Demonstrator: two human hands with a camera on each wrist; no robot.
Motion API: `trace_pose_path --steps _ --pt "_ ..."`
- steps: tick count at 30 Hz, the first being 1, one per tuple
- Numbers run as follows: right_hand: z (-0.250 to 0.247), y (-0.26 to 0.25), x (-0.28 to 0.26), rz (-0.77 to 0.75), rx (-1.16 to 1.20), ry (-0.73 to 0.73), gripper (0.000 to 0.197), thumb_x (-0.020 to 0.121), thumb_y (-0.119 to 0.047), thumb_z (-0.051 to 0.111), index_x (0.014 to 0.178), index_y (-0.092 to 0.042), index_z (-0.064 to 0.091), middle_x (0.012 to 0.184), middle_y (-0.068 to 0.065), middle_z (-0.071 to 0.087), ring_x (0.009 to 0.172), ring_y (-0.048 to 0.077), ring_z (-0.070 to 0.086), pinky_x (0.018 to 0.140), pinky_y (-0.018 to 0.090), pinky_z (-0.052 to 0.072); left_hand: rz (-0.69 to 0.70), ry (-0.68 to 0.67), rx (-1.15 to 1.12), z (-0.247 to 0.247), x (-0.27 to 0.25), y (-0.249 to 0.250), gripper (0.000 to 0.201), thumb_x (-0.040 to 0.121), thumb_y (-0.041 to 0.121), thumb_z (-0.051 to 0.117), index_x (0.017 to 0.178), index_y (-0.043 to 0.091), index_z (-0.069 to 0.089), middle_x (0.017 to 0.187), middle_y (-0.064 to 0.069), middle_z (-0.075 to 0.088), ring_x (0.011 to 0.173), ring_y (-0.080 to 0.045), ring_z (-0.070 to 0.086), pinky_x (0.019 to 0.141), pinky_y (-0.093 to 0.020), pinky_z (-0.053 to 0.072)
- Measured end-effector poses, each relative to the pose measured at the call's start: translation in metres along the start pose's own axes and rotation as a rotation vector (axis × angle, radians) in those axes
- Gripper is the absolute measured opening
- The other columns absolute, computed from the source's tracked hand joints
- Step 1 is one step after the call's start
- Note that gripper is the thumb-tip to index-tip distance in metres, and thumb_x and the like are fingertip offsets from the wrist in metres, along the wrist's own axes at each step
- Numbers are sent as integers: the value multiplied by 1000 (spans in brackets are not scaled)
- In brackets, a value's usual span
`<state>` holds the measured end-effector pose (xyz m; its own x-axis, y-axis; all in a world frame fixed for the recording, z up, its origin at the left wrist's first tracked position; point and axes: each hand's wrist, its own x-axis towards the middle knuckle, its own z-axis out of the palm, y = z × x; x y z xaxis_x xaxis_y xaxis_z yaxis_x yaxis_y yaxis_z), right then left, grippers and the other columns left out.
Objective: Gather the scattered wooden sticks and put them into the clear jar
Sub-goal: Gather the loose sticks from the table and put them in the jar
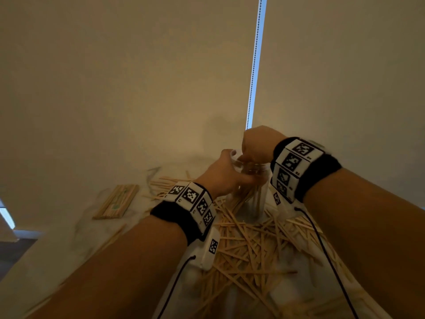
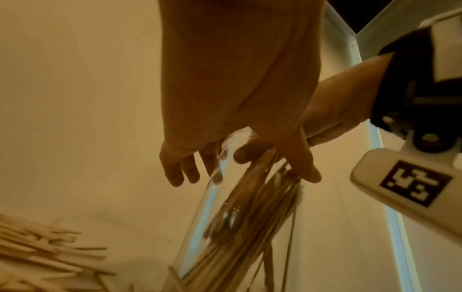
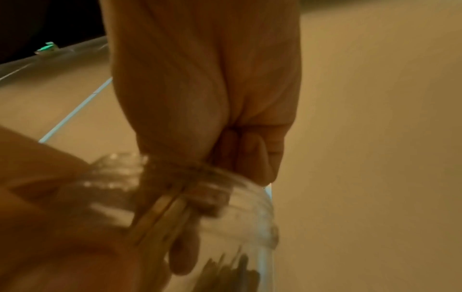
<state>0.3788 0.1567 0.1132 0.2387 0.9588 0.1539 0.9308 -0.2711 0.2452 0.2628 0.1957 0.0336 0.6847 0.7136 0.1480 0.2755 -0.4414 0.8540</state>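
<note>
the clear jar [image 1: 247, 196] stands upright amid the scattered wooden sticks [image 1: 248, 245] on the worktop [image 1: 69, 226], away from its edges. it is gripped near the rim by the left hand [image 1: 224, 174]. a few sticks are pinched by the right hand [image 1: 258, 145] at the jar's mouth. the jar should be kept steady and the sticks released end-first. many sticks already stand inside it.

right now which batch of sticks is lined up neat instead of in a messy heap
The flat pack of sticks lying alone on the table's left, side by side in one block. The loose sticks around the jar cross every way, and those inside it stand on end.
</note>
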Motion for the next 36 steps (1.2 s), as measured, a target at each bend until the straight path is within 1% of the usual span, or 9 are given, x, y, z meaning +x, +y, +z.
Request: trace_pose_path --steps 3,6,8,11,15,20,28,32,36 --pt "1 -6 -7 -37 -86 -13 16 91 -24 65 83 -14 57 80 4 56 79 23 55 69 28 43 8 -8 21 -2 -5 4 89 69 30 89 140 14 38 118 -1 61 107 -17 60 89 -35 54" --pt "0 -2 -13 -9 -136 49 19 94 -19 58 78 -9 54 79 5 55 79 25 57 68 29 43 91 -38 -26 -4 -9 9 32 74 12 86 89 21 60 83 7 69 79 -2 67 72 -22 58" --pt "-2 3 -15 -30 -80 21 22 96 -23 56 84 -7 66 85 6 65 81 24 60 72 31 49 62 -61 -86 -5 -12 13 46 77 1 82 78 31 47 63 19 68 62 14 62 59 -6 50" --pt "-5 7 -25 -49 93 9 35 97 -41 54 83 -14 72 80 1 67 78 20 60 64 26 43 37 -85 -155 -9 -22 14 53 77 -6 80 86 33 45 70 21 70 71 10 65 60 -4 47" --pt "-10 9 -45 3 244 153 35 95 -44 56 79 -18 71 81 2 69 73 17 57 61 24 38 -146 -106 59 -28 -43 6 100 69 15 90 152 19 34 142 -7 53 122 -11 54 99 -30 48" --pt "-19 -11 -91 87 468 425 43 96 -36 51 58 -16 52 62 1 53 65 22 51 57 27 33 -256 -52 348 -65 -79 -21 73 78 15 84 143 20 50 117 -2 69 106 -20 64 93 -33 50" --pt "32 -58 -142 58 491 -150 41 93 -41 56 64 -13 59 66 3 59 67 21 59 59 25 40 -346 120 495 -117 -153 -54 52 69 27 90 116 19 70 116 -3 70 107 -22 65 99 -38 50" --pt "41 -68 -161 79 304 -421 47 93 -53 56 67 -14 57 70 2 58 59 15 51 54 26 40 -412 157 374 -144 -183 -65 25 86 18 78 103 2 71 87 -9 76 76 -21 75 72 -31 61" --pt "38 -69 -176 107 98 -543 70 82 -81 42 78 -14 63 80 0 61 72 16 56 67 28 45 -508 49 742 -167 -199 -75 68 78 67 68 107 5 67 110 -6 70 98 -23 66 81 -32 48"
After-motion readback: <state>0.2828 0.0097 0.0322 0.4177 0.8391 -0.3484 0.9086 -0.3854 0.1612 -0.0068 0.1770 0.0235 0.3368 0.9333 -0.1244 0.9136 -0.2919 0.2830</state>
